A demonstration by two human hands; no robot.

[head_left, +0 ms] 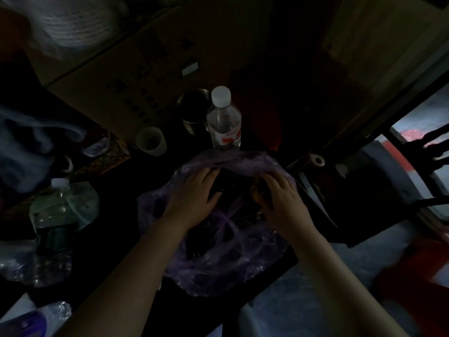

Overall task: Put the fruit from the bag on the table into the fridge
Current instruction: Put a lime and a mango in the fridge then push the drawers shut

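Observation:
A translucent purple plastic bag (226,251) lies open on the dark table in the middle of the view. Both of my hands reach into its mouth. My left hand (194,190) rests inside with fingers spread over the dark contents, and I cannot tell whether it holds anything. My right hand (279,193) curls over a yellowish-orange fruit (256,193) at the bag's right side. The rest of the bag's contents are too dark to make out. No fridge is in view.
A clear water bottle (224,120) with a white cap stands just behind the bag, beside a metal cup (194,110) and a pale cup (151,141). A cardboard box (145,76) sits behind. A large green bottle (58,210) stands left. Chair parts (379,198) are right.

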